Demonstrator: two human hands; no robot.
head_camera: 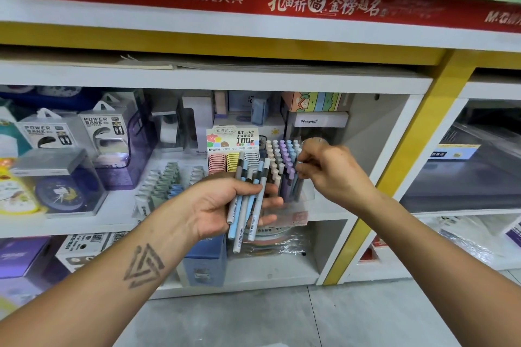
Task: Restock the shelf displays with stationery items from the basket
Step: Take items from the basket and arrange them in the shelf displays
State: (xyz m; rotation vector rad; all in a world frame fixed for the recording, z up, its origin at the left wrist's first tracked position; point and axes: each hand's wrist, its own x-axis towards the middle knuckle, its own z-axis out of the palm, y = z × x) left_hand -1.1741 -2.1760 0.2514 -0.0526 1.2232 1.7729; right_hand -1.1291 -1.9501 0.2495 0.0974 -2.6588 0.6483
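Bare forearms, triangular left-forearm tattoo (143, 266)

The left hand (225, 203) grips a bundle of pens (248, 203) just in front of the pen display (284, 169). The right hand (327, 169) pinches a pen among that display's upright rows, at its right side.

- Pens (248, 205) in my left hand (225, 205): smooth matt plastic, pastel barrels w/ paper barcode stickers.
- Pen display box (293, 177): clear glossy plastic.
- Power bank packs (45, 132): shiny clear plastic.
- Shelf (197, 77): smooth white, matt.
- Floor (282, 318): smooth grey tile.
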